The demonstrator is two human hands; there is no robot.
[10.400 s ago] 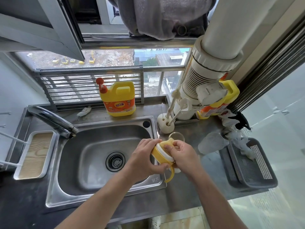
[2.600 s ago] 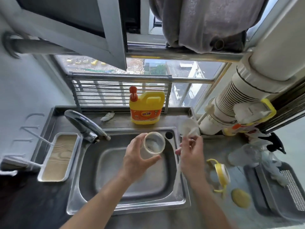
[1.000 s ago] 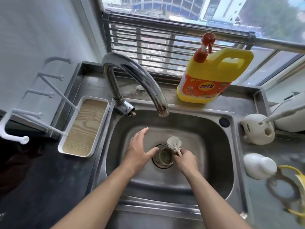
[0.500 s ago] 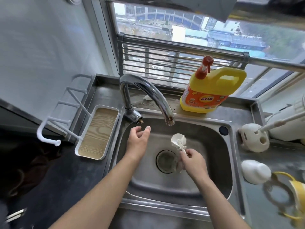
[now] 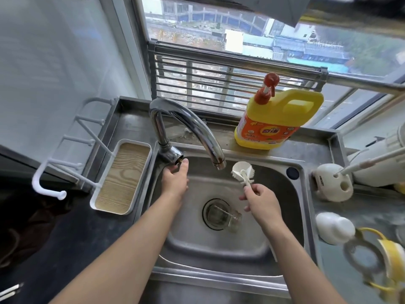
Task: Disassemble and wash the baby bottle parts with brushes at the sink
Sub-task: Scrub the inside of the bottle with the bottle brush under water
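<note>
Fingers of right hand (image 5: 260,202) wrapped round handle of brush (image 5: 242,172). Bristle head up, beyond drain (image 5: 206,207), close beside spout tip of faucet (image 5: 197,128) with small gap. Left hand (image 5: 175,181) far-left of drain, fingertips at faucet base; grip unclear. One glass bottle (image 5: 225,217) on its side over drain. Sink (image 5: 219,275) walls well apart from bottle. Right of drain, past rim: one holder (image 5: 331,183) with second brush (image 5: 361,163), one white cap (image 5: 334,227), one yellow collar (image 5: 392,257). Beyond drain: one detergent jug (image 5: 278,121).

Bottle (image 5: 228,218) lies in the sink (image 5: 219,275), detergent jug (image 5: 278,121) behind, tray (image 5: 122,178) left
</note>
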